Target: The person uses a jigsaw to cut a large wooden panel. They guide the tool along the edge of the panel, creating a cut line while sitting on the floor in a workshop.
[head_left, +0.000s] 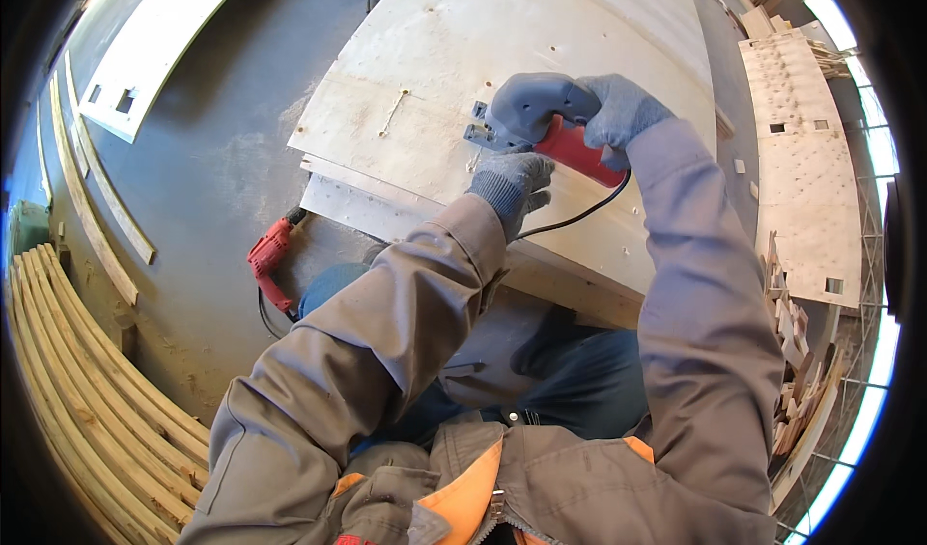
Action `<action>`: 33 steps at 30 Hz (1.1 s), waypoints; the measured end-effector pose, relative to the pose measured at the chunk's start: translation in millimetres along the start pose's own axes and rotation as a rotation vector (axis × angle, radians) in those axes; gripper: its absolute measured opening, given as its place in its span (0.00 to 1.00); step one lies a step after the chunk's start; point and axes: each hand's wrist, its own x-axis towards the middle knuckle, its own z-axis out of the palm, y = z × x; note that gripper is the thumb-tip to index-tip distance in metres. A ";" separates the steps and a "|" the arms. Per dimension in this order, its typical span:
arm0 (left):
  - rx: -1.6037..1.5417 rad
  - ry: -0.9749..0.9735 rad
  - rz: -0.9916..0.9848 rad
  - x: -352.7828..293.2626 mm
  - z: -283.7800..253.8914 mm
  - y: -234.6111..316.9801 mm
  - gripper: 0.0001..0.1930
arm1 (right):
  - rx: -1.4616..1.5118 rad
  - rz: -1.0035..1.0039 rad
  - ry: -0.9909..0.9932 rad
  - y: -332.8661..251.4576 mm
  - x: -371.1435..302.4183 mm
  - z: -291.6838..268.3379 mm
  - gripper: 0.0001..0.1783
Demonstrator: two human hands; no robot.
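A grey and red jigsaw [538, 111] rests on a pale plywood board [454, 57]. My right hand [623, 111], in a grey glove, is wrapped round the back of the jigsaw's handle. Close below the tool's base is my gloved left hand [517, 180], its fingers partly spread and bent over the board. Whether its fingertips touch the jigsaw's base, I cannot tell. A black power cord [579, 219] runs from the tool back past my left hand. The saw blade is hidden. Sawdust and small holes dot the board's face.
A red corded drill [270, 260] lies on the grey floor to the left. Long timber strips [97, 391] are stacked at lower left. More cut plywood panels lie at far left [159, 38] and right [806, 173]. Wood offcuts [787, 333] pile up at the right.
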 end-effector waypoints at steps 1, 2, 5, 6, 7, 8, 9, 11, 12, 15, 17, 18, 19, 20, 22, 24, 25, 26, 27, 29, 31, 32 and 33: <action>-0.024 0.011 0.004 8.3 -1.6 1.2 0.08 | -0.011 0.011 0.025 -9.6 -3.3 2.9 0.26; -0.056 0.007 0.007 11.8 0.8 -0.2 0.07 | 0.000 -0.032 0.019 -1.8 0.1 0.4 0.26; -0.157 -0.005 0.023 18.6 6.1 -4.8 0.04 | -0.059 -0.006 -0.023 -2.8 1.5 -9.9 0.24; -0.161 0.006 0.030 19.2 5.8 -6.6 0.04 | -0.107 -0.015 -0.048 -3.6 6.3 -9.6 0.24; -0.165 0.016 0.038 19.0 5.7 -9.6 0.04 | -0.155 -0.024 -0.072 -2.4 11.3 -11.3 0.23; -0.170 0.022 0.048 20.3 6.8 -11.8 0.04 | -0.207 -0.033 -0.094 -2.5 14.0 -13.7 0.23; -0.184 0.064 0.024 23.4 9.2 -13.2 0.04 | -0.126 -0.036 -0.114 0.4 15.8 -15.2 0.23; 0.180 -0.087 0.163 27.3 4.4 -19.2 0.04 | 0.037 -0.037 -0.157 5.3 19.7 -14.4 0.22; 0.363 -0.160 0.228 29.7 3.0 -22.7 0.04 | 0.059 0.004 -0.143 3.5 22.5 -12.6 0.23; -0.039 -0.044 0.014 29.1 24.9 -28.9 0.06 | 0.107 0.085 -0.089 -2.0 23.6 -6.8 0.23; -0.162 -0.015 -0.040 29.5 31.4 -34.5 0.06 | 0.117 0.058 -0.052 -5.9 21.9 -1.3 0.23; -0.150 -0.008 -0.031 35.2 29.2 -39.9 0.06 | 0.080 0.060 -0.034 -12.6 21.9 2.9 0.22; -0.140 0.000 -0.022 41.4 28.3 -44.5 0.07 | 0.042 0.060 -0.017 -20.0 20.0 4.9 0.21; -0.131 -0.005 -0.015 46.5 31.6 -48.6 0.07 | -0.002 0.064 0.011 -24.0 16.9 5.4 0.20; -0.030 0.033 0.072 49.3 37.0 -51.5 0.09 | 0.018 0.015 0.019 -16.3 17.3 5.3 0.19; 0.021 0.076 0.087 51.0 39.0 -51.5 0.10 | 0.036 0.025 0.017 -11.7 18.6 2.9 0.20; 0.016 0.094 0.076 50.4 39.6 -50.4 0.09 | 0.064 0.023 -0.013 -5.1 23.2 0.5 0.22; 0.011 0.113 0.072 50.9 39.2 -47.5 0.09 | 0.074 0.009 -0.007 -5.8 26.0 2.1 0.22; 0.001 0.129 0.081 50.4 37.4 -45.6 0.09 | 0.085 -0.006 -0.001 -7.5 26.1 4.9 0.22; -0.045 0.137 0.107 38.4 42.2 -39.3 0.10 | 0.054 -0.002 0.010 -5.5 22.6 5.1 0.25; -0.015 0.139 0.151 49.7 45.9 -46.3 0.12 | 0.046 -0.013 0.018 -0.7 19.4 -1.1 0.25; 0.007 0.169 0.178 58.1 40.4 -50.6 0.13 | 0.058 -0.038 0.004 1.1 26.7 2.2 0.25; 0.080 0.199 0.236 69.3 40.4 -58.6 0.14 | 0.054 -0.030 -0.003 -7.0 27.0 2.3 0.24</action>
